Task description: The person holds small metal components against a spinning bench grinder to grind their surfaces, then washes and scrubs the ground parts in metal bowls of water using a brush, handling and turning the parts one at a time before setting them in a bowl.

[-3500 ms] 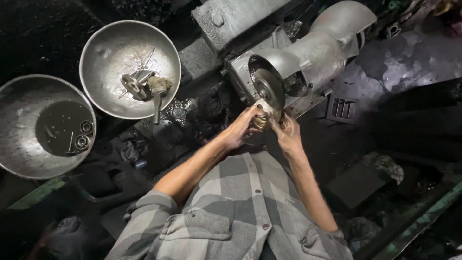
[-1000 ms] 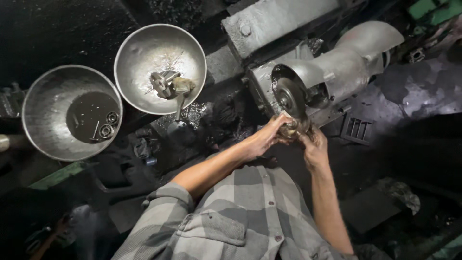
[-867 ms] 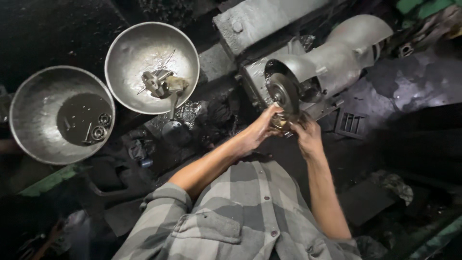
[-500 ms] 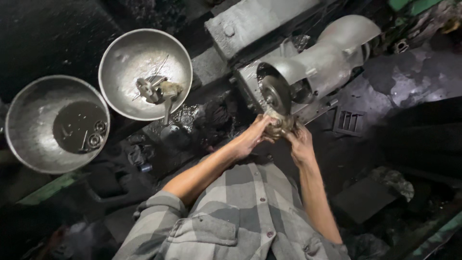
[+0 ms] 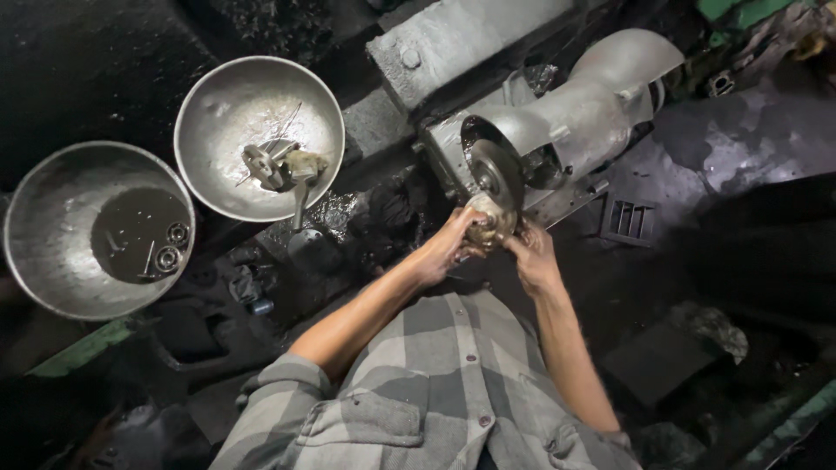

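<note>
Grey grinding machine (image 5: 575, 113) at upper right, its wheel (image 5: 496, 178) facing the person. Two metal bowls (image 5: 257, 135) (image 5: 61, 231) at left, each holding small parts. Left hand (image 5: 448, 248) and right hand (image 5: 531, 257) close together, both clamped on a small brass part (image 5: 486, 228) touching the wheel's lower edge.

Two metal bowls (image 5: 259, 137); small bearings (image 5: 171, 246); vent grille (image 5: 629, 219).
</note>
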Tool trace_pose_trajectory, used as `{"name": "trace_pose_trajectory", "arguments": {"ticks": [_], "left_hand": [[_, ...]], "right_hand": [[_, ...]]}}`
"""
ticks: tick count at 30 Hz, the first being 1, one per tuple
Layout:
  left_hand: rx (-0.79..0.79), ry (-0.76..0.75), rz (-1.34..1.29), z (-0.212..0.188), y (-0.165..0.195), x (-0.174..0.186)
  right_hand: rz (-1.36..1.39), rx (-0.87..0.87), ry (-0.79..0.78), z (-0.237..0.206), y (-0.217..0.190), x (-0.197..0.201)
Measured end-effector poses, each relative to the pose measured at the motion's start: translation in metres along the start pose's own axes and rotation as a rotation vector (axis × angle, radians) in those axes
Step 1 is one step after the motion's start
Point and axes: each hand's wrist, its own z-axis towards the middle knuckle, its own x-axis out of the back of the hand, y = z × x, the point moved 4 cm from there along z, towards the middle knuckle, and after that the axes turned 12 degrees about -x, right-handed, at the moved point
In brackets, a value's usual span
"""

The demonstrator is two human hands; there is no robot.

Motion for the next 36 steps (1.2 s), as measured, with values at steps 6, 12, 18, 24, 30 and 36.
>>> {"name": "trace_pose_trajectory", "arguments": {"ticks": [6,12,18,24,30,36], "left_hand": [[-0.092,-0.129,0.016,0.01,-0.012,-0.013],[-0.014,-0.029,-0.008,0.008,0.004,-0.003],[-0.016,-0.079,-0.029,-0.003,0.007,0.008],[0.02,-0.21,0.104,-0.006,-0.005,0.0],[0.054,-0.185,-0.172,0.009,0.004,-0.013],[-0.002,-0.146,-0.277,0.022,0.021,-0.016]], "right_hand": [[0.066,0.036,0.019,-0.022,-0.007,0.012],[-0.009,-0.011,-0.017,0.004,-0.014,0.004],[-0.025,-0.072,-0.089,0.018,-0.001,-0.002],[-0.142,-0.196,-0.097,0.007,-0.014,0.037],[-0.176,-0.116,0.051,0.001,-0.021,0.033],[-0.13,-0.019,0.075,0.002,-0.04,0.008]]}}
